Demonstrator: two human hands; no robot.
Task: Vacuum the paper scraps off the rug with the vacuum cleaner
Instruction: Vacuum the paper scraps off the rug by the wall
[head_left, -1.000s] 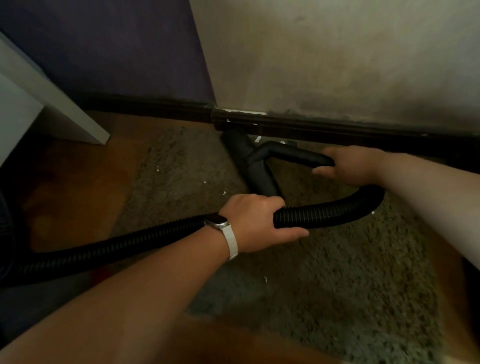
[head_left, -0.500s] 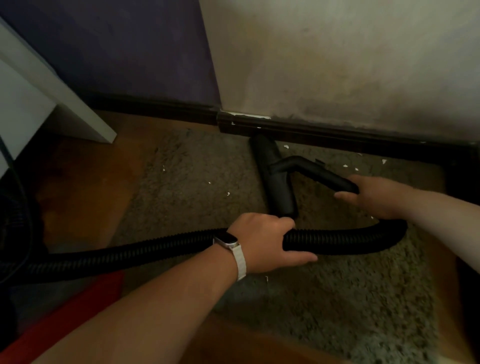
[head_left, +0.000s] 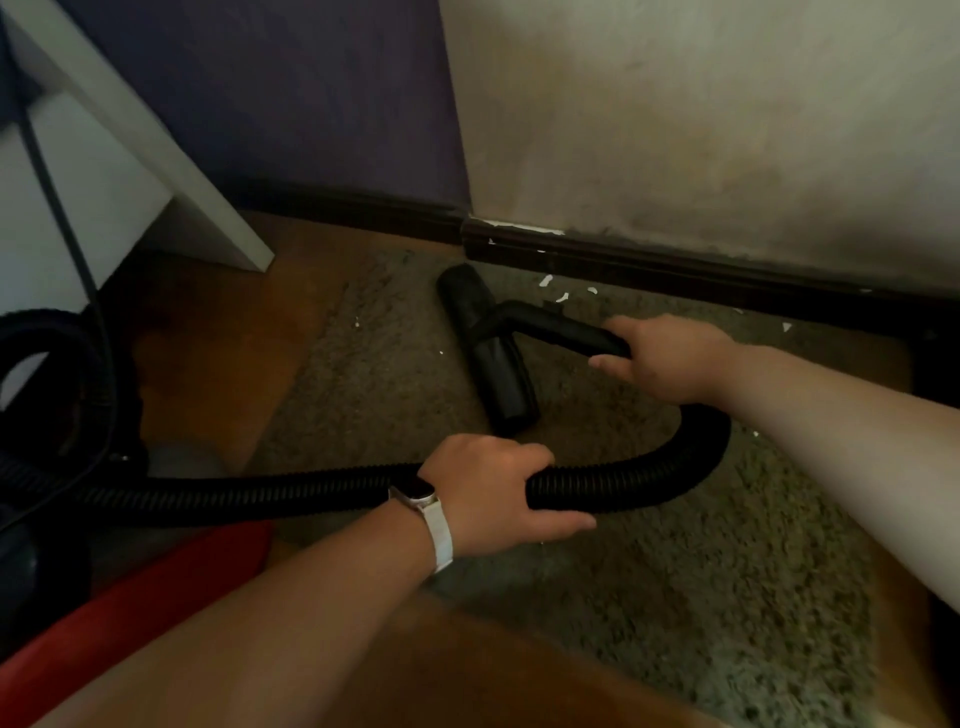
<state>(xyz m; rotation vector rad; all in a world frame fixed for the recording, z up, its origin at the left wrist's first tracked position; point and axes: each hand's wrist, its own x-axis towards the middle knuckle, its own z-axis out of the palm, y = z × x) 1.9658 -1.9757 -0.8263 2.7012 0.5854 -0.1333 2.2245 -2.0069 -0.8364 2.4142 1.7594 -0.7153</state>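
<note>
**A:** Two things first: what does the left hand (head_left: 488, 488) hold, and how?

**B:** It grips the ribbed black hose (head_left: 649, 475) from above. The fingers are curled over it and pressed together, and the thumb is stretched along the near side. A pale watch (head_left: 415, 492) sits on that wrist.

**A:** And the right hand (head_left: 670, 358)?

**B:** Its fingers are wrapped round the rigid black tube (head_left: 561, 325), at the end where the hose joins. From there the hose loops under the right wrist and runs off toward nine o'clock, over the wood floor (head_left: 218, 338).

**A:** Where is the floor head?

**B:** The floor head (head_left: 493, 358) lies flat on the grey-green rug (head_left: 701, 597). Its long side runs from eleven to five o'clock, and its far end is near the dark skirting board (head_left: 675, 267).

**A:** Paper scraps?

**B:** A few white paper scraps (head_left: 545, 281) lie on the rug at one o'clock of the floor head, just beside the skirting board. Smaller specks lie at its nine o'clock, and another lies beyond the right hand at three o'clock.

**A:** Anything else?

**B:** White furniture (head_left: 171, 171) stands at ten o'clock. Something red (head_left: 156, 592) lies at seven o'clock, too blurred to tell what it is.
</note>
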